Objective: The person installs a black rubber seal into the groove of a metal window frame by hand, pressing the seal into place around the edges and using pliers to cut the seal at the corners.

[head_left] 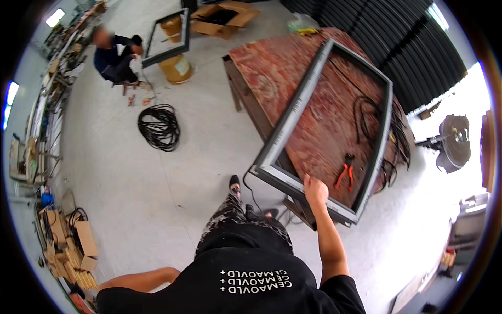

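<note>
My right hand (316,191) is closed around the near side of a large rectangular window frame (296,112), fingers wrapped over its inner edge. The frame is dark grey with a lighter face and lies slanted over a table (256,68) with a mottled red top; its near left corner juts past the table edge. A thin black cord (251,191) hangs beside that corner. Inside the frame opening, on the tabletop, are pliers (345,172) with orange handles. Loose black strips (400,138) lie around the frame's far right side. My left hand is out of view; only a bent left arm shows.
A coil of black strip (159,127) lies on the floor at left. Beyond it a seated person (115,55) works at another frame (165,56) by a yellow bucket (177,69). An open carton (222,18), stacked dark profiles (418,52) and a fan (454,142) stand around the table.
</note>
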The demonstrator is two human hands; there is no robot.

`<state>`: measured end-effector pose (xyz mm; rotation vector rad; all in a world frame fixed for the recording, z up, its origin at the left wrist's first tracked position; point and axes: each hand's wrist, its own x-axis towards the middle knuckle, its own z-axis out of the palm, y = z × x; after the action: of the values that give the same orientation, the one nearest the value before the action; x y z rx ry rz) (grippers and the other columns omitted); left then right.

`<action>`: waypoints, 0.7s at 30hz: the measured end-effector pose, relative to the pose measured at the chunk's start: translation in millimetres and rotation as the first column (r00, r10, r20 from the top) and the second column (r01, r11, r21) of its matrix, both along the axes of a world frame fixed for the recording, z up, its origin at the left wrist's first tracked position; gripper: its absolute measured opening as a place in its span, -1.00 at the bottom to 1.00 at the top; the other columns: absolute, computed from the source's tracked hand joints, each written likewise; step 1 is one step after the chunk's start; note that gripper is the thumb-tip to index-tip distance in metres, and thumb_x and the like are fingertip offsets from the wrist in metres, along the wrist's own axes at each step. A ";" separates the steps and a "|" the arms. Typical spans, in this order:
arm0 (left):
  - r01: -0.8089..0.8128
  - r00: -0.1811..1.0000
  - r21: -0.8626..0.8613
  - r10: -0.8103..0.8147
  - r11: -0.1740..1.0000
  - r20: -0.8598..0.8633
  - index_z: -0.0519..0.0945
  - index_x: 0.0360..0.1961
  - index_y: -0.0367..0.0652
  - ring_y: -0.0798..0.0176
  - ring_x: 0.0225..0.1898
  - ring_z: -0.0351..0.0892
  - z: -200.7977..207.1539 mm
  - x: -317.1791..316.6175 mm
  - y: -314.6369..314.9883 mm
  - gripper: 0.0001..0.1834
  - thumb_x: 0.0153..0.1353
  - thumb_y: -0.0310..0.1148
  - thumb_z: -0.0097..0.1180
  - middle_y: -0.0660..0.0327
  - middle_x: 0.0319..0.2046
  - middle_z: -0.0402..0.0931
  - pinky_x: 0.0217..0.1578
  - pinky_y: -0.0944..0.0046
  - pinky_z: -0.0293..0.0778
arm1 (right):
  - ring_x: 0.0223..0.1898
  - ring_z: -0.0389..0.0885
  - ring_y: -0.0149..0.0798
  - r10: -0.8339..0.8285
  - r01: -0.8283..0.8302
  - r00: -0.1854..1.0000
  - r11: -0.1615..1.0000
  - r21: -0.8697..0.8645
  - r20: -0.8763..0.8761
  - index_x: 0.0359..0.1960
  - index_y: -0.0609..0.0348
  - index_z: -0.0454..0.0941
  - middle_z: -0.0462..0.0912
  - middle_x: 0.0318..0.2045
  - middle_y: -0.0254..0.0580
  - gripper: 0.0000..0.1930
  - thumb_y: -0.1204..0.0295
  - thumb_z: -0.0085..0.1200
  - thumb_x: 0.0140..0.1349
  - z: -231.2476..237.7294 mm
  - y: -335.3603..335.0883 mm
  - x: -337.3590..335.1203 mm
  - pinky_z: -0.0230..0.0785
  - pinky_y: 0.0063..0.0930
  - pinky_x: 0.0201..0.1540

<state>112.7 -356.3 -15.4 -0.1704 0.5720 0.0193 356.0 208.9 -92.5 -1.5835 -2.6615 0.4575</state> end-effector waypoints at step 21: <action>-0.579 0.803 0.728 -0.106 -0.366 0.586 0.11 0.40 -0.38 -0.16 0.45 -0.03 243.6 7.2 404.0 -0.04 0.28 0.25 -0.05 -0.10 0.41 0.07 0.38 -0.06 -0.03 | -0.44 0.63 0.14 -0.083 0.082 0.996 0.996 0.042 0.013 -0.52 0.19 0.63 0.64 -0.53 0.09 -0.55 0.11 -0.10 0.32 -4.5 -4.9 -7.3 0.46 0.00 -0.33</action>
<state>119.9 47.7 228.3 1.4918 -0.1980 0.9840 348.6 203.9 -97.0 -1.6838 -2.5861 0.3876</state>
